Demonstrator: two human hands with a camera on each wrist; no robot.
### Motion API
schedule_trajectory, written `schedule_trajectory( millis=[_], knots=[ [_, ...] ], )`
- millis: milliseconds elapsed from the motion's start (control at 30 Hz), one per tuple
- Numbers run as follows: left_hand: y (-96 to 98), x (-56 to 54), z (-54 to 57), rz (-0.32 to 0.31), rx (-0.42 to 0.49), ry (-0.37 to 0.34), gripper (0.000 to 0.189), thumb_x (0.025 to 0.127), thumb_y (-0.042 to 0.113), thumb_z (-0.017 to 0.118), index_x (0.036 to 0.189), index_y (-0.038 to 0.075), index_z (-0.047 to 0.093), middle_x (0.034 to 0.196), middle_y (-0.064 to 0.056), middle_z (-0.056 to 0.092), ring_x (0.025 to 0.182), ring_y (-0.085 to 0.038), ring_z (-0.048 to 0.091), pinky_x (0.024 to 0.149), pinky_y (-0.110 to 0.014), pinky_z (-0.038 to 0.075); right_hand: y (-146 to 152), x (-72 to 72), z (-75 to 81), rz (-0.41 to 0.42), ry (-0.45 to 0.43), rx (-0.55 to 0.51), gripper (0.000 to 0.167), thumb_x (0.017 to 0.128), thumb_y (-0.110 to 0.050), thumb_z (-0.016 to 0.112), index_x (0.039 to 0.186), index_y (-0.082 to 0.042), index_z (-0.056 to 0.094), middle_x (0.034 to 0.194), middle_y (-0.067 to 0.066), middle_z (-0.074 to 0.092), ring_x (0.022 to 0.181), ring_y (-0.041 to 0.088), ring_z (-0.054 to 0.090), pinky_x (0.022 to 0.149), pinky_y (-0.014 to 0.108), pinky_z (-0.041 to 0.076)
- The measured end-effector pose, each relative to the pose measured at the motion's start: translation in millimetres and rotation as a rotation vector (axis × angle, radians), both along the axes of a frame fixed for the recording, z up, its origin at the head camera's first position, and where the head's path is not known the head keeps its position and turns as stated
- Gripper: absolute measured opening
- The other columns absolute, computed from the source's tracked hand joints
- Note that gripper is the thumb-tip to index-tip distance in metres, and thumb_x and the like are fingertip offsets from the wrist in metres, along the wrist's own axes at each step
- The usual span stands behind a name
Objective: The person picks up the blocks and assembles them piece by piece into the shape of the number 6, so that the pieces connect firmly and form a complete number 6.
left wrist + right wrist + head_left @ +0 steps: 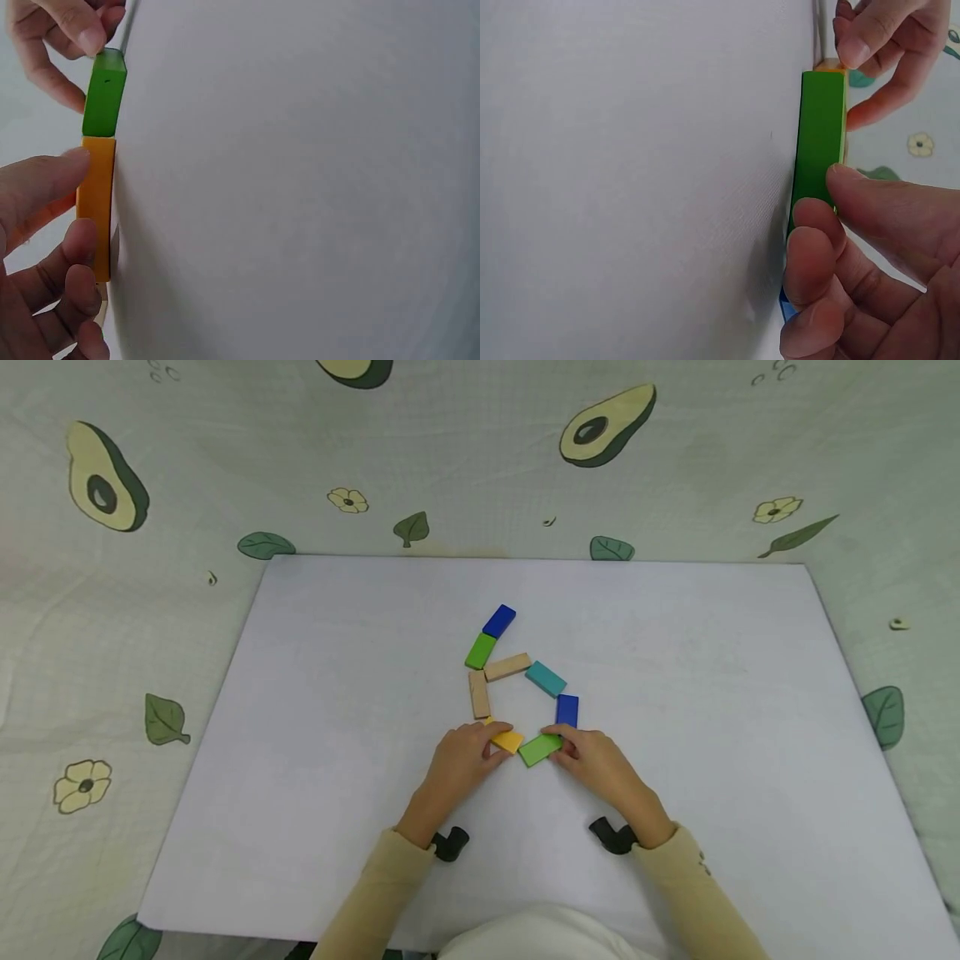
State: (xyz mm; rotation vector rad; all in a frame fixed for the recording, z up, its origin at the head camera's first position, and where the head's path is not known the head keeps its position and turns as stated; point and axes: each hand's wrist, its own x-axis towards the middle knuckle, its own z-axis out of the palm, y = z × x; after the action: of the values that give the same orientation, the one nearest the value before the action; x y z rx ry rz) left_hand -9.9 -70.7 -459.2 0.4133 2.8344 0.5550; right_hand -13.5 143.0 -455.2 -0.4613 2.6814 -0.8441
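Note:
On the white table, my left hand (460, 762) pinches a yellow block (507, 741) between thumb and fingers, near the front of a ring of flat blocks. My right hand (600, 764) grips the right end of a light green block (538, 749). In the left wrist view the yellow block (96, 202) and the green block (103, 101) meet end to end. Up the ring's left side stands a wooden block (478, 695), just beyond the yellow one. A blue block (567, 708) reaches down to my right fingers, which partly cover its near end.
Another wooden block (507, 667) and a teal block (546, 678) form the ring's far side. Beyond them, a second green block (480, 651) and a second blue block (498, 621) lead away in a line. Patterned cloth (480, 460) surrounds the white table (712, 677).

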Motion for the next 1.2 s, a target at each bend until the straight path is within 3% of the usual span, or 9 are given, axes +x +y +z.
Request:
schedule_trajectory(
  millis=[600,1200],
  knots=[
    [-8.5,0.2,-2.8,0.018,0.03,-0.026,0.041,0.083,0.033,0.068,0.123,0.028,0.058,0.069,0.008,0.047,0.064,-0.008,0.043,0.059,-0.022,0.032,-0.4,1.6,-2.1,-0.004,0.052,-0.038,0.032,0.082,-0.009,0.069,0.113,-0.006,0.058,0.063,-0.003,0.051,0.054,0.007,0.041,0.05,0.019,0.034],
    [-9.7,-0.5,-0.9,-0.006,0.031,-0.016,0.041,0.084,0.033,0.068,0.123,0.027,0.058,0.067,0.008,0.045,0.061,-0.008,0.041,0.058,-0.022,0.031,-0.6,0.5,-0.9,-0.014,0.022,-0.049,0.034,0.083,-0.011,0.069,0.114,-0.005,0.058,0.063,-0.004,0.051,0.054,0.006,0.042,0.05,0.019,0.035]
  ],
)
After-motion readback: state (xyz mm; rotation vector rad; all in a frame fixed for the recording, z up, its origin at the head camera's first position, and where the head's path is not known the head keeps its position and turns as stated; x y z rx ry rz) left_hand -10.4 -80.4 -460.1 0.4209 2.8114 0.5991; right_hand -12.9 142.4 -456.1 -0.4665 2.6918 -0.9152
